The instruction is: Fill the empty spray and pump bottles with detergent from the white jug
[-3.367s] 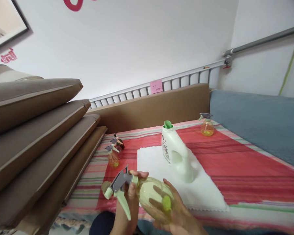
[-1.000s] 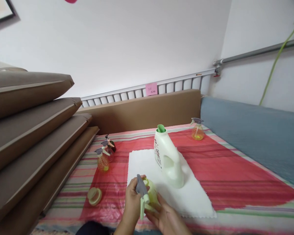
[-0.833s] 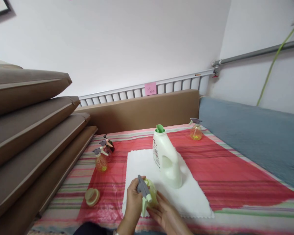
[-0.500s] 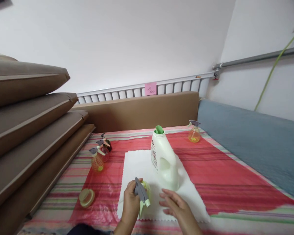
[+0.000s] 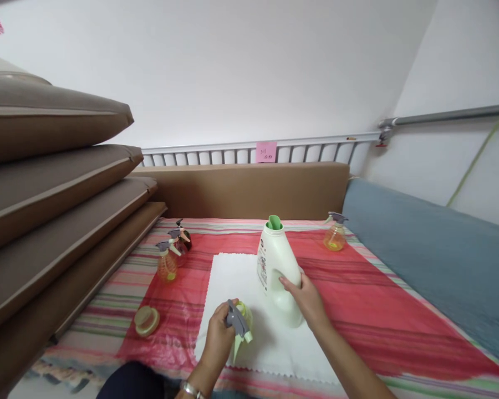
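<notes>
My left hand is wrapped round a pale green spray bottle with a grey trigger head, standing on a white cloth. My right hand grips the handle of a white detergent jug with an open green spout, which stands upright on the same cloth. The cloth lies on a red and striped sheet over the bed.
Two small spray bottles stand at the sheet's left, a third orange one at the far right. A round beige cap lies front left. Stacked brown cushions rise on the left, a blue blanket lies on the right.
The green spray bottle came down from my lap onto the cloth. My right hand left it and moved up to the white jug's handle. My left hand stayed on the sprayer.
</notes>
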Available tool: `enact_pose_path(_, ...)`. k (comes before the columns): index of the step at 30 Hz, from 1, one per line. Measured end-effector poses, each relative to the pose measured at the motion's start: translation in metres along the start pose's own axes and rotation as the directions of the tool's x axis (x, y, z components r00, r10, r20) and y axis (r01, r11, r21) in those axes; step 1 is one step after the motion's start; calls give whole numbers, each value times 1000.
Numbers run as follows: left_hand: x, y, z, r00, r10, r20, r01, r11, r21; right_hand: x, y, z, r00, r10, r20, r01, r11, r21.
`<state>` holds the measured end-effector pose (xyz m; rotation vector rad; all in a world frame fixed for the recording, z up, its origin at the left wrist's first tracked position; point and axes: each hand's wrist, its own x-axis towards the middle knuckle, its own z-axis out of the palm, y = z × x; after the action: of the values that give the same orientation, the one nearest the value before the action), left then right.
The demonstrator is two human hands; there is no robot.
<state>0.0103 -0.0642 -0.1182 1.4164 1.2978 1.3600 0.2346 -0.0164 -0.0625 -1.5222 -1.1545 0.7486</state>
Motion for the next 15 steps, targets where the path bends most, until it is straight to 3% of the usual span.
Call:
enact_pose_path(3,-2,-2,-1,1000,0,-3,0,1000,-1,3,-9,3,999,6,-32,-8,998,-62)
enact_pose_path(6,-3,-5,-2,1000,9,1,-9,1000,8,-2,-28,-6,999,-9,-53,3,994,-112)
enact_pose_path(11,-7,-8,-4,999,29,15,-29,999,29,-20,-65,-49,996,-54,72,68,974,-215)
enact_pose_path(15,-9,-7,-4,998,51,25,-53,997,61,-32,-85,-85,978,-12,207,93,916,-390)
